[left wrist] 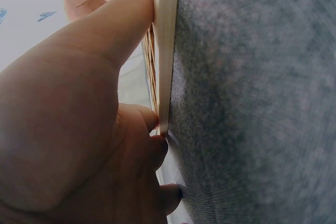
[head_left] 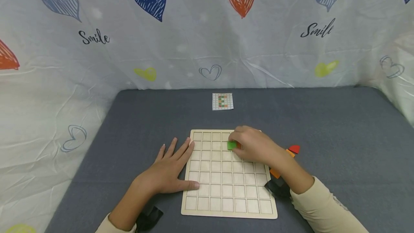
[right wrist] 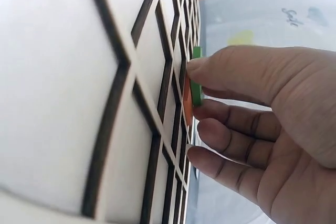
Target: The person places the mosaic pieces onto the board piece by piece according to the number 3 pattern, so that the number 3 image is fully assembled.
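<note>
Right hand (head_left: 255, 146) pinches green tile (head_left: 231, 145) over upper middle of wooden grid board (head_left: 207, 204), orange tile (right wrist: 187, 103) beneath it. I judge tiles light, stiff, thin; grip by edges. Left hand (head_left: 169, 170) spread flat, steadying board's left edge.

A table (head_left: 339, 136) covered in grey cloth carries the things. A wooden grid board (head_left: 226, 190) lies flat near the front edge, at the middle. A small pattern card (head_left: 222, 101) lies near the far edge. Red and orange tiles (head_left: 292, 150) lie just beside the board's right edge.
</note>
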`<state>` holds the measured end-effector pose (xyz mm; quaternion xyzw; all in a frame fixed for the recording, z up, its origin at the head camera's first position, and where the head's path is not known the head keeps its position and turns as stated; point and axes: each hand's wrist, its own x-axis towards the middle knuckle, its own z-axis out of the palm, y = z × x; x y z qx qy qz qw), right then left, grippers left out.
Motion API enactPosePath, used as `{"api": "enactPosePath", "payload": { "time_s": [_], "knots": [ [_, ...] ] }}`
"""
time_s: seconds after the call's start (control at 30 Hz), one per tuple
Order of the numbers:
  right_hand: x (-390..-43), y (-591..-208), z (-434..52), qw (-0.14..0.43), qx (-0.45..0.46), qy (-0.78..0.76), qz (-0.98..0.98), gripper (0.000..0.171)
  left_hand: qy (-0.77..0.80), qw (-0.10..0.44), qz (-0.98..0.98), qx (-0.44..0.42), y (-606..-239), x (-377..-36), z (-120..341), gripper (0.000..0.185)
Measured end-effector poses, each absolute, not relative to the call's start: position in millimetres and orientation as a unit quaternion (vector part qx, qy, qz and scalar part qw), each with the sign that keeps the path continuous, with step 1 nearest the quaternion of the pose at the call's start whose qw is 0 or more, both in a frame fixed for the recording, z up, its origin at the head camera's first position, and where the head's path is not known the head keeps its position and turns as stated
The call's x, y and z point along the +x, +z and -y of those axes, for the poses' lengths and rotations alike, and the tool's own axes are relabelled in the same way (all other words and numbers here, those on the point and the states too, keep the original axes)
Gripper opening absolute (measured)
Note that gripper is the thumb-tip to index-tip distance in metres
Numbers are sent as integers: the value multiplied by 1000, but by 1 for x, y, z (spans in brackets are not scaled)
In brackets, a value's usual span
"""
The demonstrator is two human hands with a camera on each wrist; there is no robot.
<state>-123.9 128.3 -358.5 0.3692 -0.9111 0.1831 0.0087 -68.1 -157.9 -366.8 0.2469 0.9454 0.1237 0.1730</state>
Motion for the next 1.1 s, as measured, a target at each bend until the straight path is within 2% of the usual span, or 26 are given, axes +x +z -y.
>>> {"api": "enactPosePath", "payload": {
  "time_s": [0.77, 1.1],
  "knots": [
    [-127, -353, -109, 7, 374, 147, 916, 7, 115, 173, -947, 244, -365, -68, 158, 103],
    [-129, -352, -106, -13, 361, 150, 920, 8, 111, 172, -948, 243, -366, -68, 157, 103]
  ]
}}
